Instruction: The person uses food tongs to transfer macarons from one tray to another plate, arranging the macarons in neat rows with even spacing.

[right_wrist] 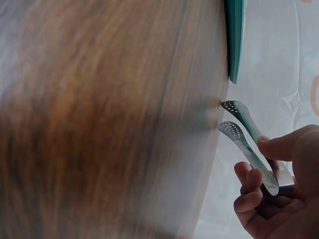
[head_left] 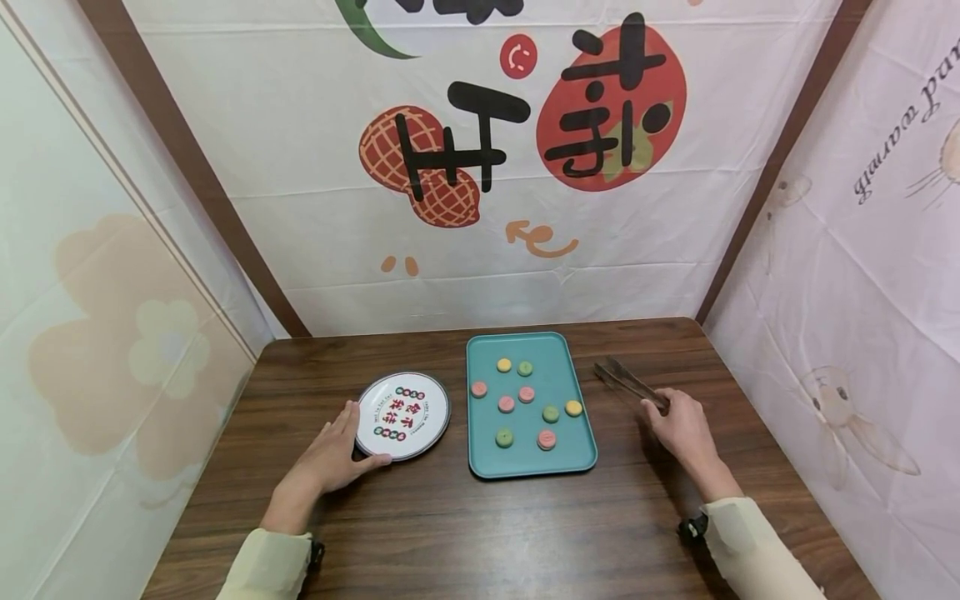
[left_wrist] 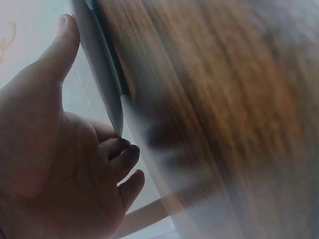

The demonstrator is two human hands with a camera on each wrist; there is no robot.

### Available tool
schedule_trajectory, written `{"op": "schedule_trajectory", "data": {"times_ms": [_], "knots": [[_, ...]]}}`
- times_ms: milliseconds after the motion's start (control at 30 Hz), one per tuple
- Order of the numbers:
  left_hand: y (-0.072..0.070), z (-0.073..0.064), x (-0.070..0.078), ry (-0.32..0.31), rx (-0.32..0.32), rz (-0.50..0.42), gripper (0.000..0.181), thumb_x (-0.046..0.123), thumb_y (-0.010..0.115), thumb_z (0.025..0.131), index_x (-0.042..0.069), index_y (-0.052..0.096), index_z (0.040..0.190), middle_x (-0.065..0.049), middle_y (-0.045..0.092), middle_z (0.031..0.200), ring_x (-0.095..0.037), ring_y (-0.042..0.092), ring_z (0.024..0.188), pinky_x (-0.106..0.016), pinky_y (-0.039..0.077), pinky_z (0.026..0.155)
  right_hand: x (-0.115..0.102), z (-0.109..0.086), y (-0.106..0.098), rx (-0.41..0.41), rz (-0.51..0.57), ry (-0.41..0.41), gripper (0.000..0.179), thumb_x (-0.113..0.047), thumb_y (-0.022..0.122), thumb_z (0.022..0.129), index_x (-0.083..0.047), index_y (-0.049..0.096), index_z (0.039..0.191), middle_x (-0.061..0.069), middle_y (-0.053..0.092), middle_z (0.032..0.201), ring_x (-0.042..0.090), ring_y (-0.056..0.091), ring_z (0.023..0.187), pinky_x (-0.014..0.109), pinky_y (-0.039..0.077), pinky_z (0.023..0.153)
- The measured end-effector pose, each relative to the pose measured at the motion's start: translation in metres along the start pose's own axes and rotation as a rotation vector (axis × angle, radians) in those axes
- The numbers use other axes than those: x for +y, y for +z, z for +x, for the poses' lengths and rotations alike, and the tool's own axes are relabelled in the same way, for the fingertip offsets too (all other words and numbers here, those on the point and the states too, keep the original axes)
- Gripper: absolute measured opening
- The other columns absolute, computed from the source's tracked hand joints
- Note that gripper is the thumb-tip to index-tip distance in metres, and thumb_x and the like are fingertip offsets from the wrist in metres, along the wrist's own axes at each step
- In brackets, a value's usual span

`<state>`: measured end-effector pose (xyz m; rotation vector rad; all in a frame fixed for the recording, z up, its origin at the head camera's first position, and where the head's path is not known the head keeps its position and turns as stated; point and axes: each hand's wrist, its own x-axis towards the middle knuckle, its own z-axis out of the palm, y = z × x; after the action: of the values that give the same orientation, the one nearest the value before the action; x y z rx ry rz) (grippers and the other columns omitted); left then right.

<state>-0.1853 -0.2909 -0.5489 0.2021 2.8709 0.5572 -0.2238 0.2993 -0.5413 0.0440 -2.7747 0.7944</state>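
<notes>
Left hand (head_left: 326, 457) grips the plate (head_left: 405, 418), right hand (head_left: 684, 427) the tongs (right_wrist: 255, 159), flanking the tray (head_left: 519, 462); likely springy tongs, best squeezed mid-arm.

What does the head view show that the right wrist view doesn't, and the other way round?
Only the head view shows the white plate, the left hand at its rim, and the pink, green and yellow macarons on the tray.

Only the right wrist view shows the small holes in the flared tips of the tongs.

Both show the right hand holding the tongs, at least part of the tray, the wooden table and the pale backdrop.
</notes>
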Motion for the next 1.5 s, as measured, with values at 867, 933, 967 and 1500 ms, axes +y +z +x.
{"op": "schedule_trajectory", "data": {"times_ms": [867,933,967,1500], "knots": [[0.002,0.004,0.001,-0.015,-0.007,0.000,0.132,0.078,0.065,0.093,-0.014,0.006,0.166,-0.035,0.005,0.174,-0.052,0.012,0.161,-0.065,0.016,0.131,-0.016,-0.001,-0.001,0.105,0.097,-0.113,0.029,-0.018,0.077,0.102,0.005,0.074,0.120,0.011,0.070,0.083,0.021,0.053,0.066,0.038,0.046,0.062],[0.001,0.003,0.001,-0.007,-0.007,0.002,0.131,0.078,0.065,0.093,-0.015,0.006,0.165,-0.036,0.005,0.174,-0.053,0.012,0.161,-0.065,0.016,0.131,-0.018,-0.001,-0.002,0.101,0.109,-0.126,0.029,-0.018,0.077,0.102,0.005,0.074,0.120,0.009,0.068,0.082,0.020,0.053,0.066,0.036,0.045,0.062],[0.000,0.003,0.001,-0.003,-0.007,0.003,0.131,0.077,0.065,0.093,-0.015,0.006,0.165,-0.036,0.006,0.174,-0.053,0.013,0.161,-0.065,0.016,0.131,-0.019,-0.001,-0.001,0.100,0.114,-0.134,0.029,-0.018,0.078,0.102,0.004,0.074,0.120,0.008,0.068,0.081,0.019,0.052,0.066,0.036,0.045,0.062],[-0.003,0.003,0.002,0.012,-0.009,-0.007,0.129,0.074,0.068,0.093,-0.014,0.008,0.166,-0.036,0.007,0.174,-0.052,0.014,0.161,-0.063,0.015,0.132,-0.034,0.005,0.014,-0.033,0.193,-0.181,0.028,-0.019,0.076,0.103,0.001,0.073,0.122,0.005,0.068,0.086,0.017,0.053,0.066,0.032,0.047,0.060]]}}
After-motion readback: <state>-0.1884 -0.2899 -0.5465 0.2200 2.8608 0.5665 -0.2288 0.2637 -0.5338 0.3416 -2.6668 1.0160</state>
